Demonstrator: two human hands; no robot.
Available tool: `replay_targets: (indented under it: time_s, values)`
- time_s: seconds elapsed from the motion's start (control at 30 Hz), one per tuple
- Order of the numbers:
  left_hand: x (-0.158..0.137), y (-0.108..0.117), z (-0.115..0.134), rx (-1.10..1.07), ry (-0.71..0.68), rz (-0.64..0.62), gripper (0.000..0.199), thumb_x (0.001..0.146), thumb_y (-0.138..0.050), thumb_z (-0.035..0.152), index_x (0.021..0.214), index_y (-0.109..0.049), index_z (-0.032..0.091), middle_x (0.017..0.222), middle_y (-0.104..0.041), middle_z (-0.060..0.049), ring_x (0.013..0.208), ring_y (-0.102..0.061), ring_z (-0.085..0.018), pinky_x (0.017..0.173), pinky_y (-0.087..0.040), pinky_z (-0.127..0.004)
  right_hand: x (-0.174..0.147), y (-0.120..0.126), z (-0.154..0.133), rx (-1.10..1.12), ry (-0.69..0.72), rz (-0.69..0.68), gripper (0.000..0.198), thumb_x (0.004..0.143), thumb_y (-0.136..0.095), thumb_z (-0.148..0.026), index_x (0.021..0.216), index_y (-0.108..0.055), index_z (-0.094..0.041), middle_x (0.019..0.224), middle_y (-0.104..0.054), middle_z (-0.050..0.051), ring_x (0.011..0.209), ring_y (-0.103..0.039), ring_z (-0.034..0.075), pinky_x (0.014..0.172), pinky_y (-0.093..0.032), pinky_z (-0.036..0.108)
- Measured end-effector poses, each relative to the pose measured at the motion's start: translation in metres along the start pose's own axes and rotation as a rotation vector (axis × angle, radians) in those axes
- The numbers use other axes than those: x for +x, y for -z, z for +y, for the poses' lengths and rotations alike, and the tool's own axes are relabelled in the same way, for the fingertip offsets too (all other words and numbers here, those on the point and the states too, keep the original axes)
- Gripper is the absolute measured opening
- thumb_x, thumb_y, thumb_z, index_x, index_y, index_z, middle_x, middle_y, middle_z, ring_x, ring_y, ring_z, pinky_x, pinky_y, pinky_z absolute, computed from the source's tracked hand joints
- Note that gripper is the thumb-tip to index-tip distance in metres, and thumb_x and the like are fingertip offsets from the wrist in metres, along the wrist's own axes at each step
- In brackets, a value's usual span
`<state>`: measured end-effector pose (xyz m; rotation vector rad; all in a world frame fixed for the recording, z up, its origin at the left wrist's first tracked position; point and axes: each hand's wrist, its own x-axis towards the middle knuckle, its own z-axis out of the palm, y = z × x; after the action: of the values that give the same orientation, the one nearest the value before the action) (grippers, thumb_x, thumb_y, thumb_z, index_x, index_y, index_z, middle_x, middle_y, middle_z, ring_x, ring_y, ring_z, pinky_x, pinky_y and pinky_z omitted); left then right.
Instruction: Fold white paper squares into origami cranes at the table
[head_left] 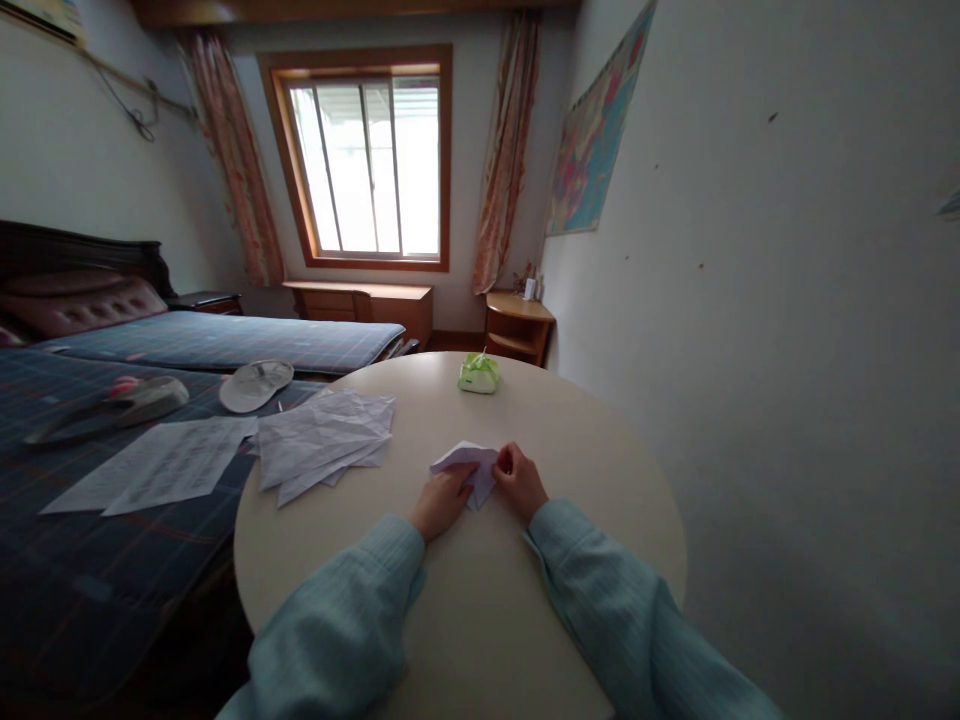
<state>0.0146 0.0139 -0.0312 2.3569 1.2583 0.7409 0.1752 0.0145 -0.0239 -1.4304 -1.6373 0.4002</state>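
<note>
A folded sheet of white paper [480, 484] is between my two hands, just above or on the round cream table [480, 600]. My left hand [444, 500] grips its left side, the fingers partly hidden by the paper's folds. On the right, the fingertips of my right hand [519, 480] pinch the paper's edge. Part of the paper stands up at an angle over my left fingers.
Creased white sheets [330, 435] lie piled at the table's left side. Beyond my hands stands a green tissue pack [478, 373]. A bed [150, 580] adjoins on the left, bearing printed sheets [180, 460] and a pale cap [256, 386]. A wall [787, 400] rises at right.
</note>
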Motion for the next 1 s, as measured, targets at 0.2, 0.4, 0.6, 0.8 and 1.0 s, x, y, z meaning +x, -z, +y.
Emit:
replay_targets:
  time_s: [0.2, 0.4, 0.6, 0.8, 1.0]
  values:
    - [0.0, 0.001, 0.0, 0.014, -0.047, 0.001, 0.033, 0.076, -0.043, 0.015, 0.106, -0.056, 0.021, 0.117, -0.054, -0.003, 0.107, -0.048, -0.015, 0.095, -0.035, -0.028, -0.003, -0.003, -0.006, 0.133, 0.081, -0.097, 0.005, 0.064, -0.044, -0.02, 0.066, -0.04, -0.02, 0.056, -0.047, -0.004, 0.051, -0.045, 0.01, 0.049, -0.035, 0.021]
    - [-0.001, 0.002, 0.002, 0.026, -0.046, 0.011, 0.032, 0.077, -0.042, 0.016, 0.106, -0.055, 0.02, 0.116, -0.055, -0.003, 0.106, -0.049, -0.015, 0.094, -0.035, -0.028, -0.002, -0.001, -0.005, 0.111, 0.08, -0.072, 0.007, 0.064, -0.047, -0.021, 0.066, -0.04, -0.02, 0.056, -0.048, -0.004, 0.051, -0.045, 0.01, 0.049, -0.036, 0.021]
    - [-0.001, 0.002, 0.004, 0.029, -0.026, 0.021, 0.03, 0.076, -0.043, 0.017, 0.103, -0.054, 0.019, 0.104, -0.06, -0.005, 0.095, -0.054, -0.018, 0.085, -0.041, -0.03, 0.001, 0.0, 0.003, -0.024, -0.014, -0.007, 0.015, 0.062, -0.052, -0.028, 0.061, -0.039, -0.021, 0.051, -0.046, -0.005, 0.049, -0.046, 0.011, 0.049, -0.035, 0.022]
    - [0.0, 0.001, 0.002, 0.04, -0.058, 0.036, 0.022, 0.076, -0.042, 0.016, 0.094, -0.054, 0.016, 0.094, -0.061, -0.006, 0.087, -0.056, -0.018, 0.078, -0.043, -0.029, 0.002, -0.001, 0.007, -0.028, -0.044, -0.02, 0.013, 0.062, -0.052, -0.026, 0.061, -0.04, -0.02, 0.053, -0.048, -0.004, 0.051, -0.047, 0.011, 0.051, -0.035, 0.023]
    - [-0.001, 0.002, 0.005, 0.027, -0.045, 0.028, 0.024, 0.076, -0.042, 0.018, 0.099, -0.052, 0.017, 0.095, -0.06, -0.006, 0.089, -0.055, -0.017, 0.08, -0.042, -0.029, 0.003, -0.003, 0.005, 0.142, -0.083, -0.033, 0.014, 0.062, -0.052, -0.027, 0.062, -0.04, -0.021, 0.053, -0.049, -0.004, 0.052, -0.049, 0.012, 0.05, -0.038, 0.023]
